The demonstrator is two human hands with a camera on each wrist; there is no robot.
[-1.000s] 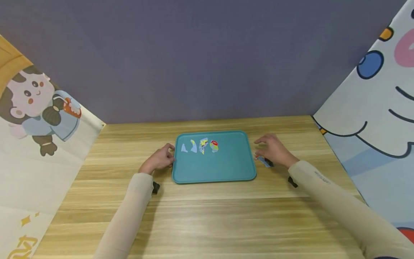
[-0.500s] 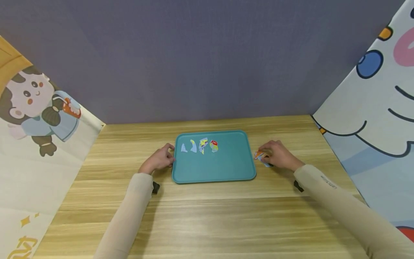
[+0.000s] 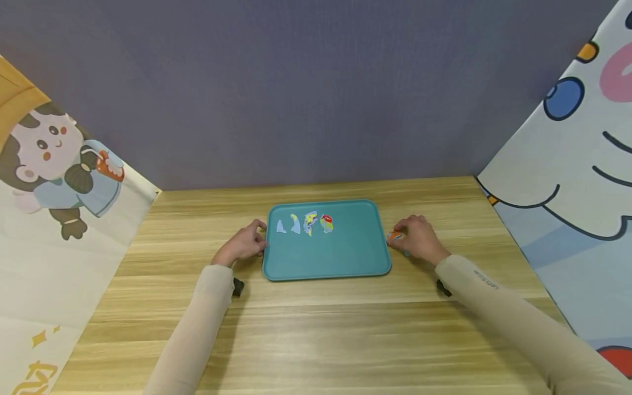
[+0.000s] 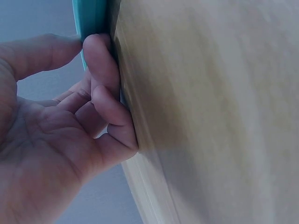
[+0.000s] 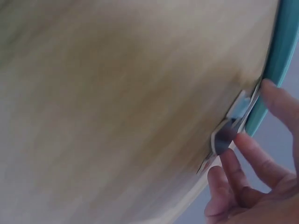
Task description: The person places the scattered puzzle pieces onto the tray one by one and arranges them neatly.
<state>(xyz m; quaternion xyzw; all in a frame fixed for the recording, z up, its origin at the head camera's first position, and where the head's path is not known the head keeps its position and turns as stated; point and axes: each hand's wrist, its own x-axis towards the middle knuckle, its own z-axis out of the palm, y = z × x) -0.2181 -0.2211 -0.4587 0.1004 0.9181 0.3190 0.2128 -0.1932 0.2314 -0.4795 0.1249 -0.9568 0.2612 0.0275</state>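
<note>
A shallow teal tray (image 3: pixel 326 263) lies on the wooden table. At its left edge, my left hand (image 3: pixel 244 240) holds the rim between thumb and curled fingers; the left wrist view shows this rim (image 4: pixel 91 18) close up. Just beyond the tray's right edge, my right hand (image 3: pixel 416 237) pinches a flat, irregular orange-printed piece (image 3: pixel 394 236) between thumb and fingers. Under that hand lie other flat pieces, mostly hidden from above: the right wrist view shows a light-blue piece (image 5: pixel 239 105) and a dark piece (image 5: pixel 224 138) by the fingertips.
Several flat printed pieces sit in a row in the tray's upper left, among them a red-and-yellow piece (image 3: pixel 327 223) and a pale blue piece (image 3: pixel 281 226). Behind the table (image 3: pixel 316 334) rises a grey-purple panel (image 3: pixel 316 99); cartoon-printed panels flank both sides.
My right hand has come down onto the pieces right of the tray, then shifted slightly left, with the orange piece now between its fingers. The left hand and tray have stayed put.
</note>
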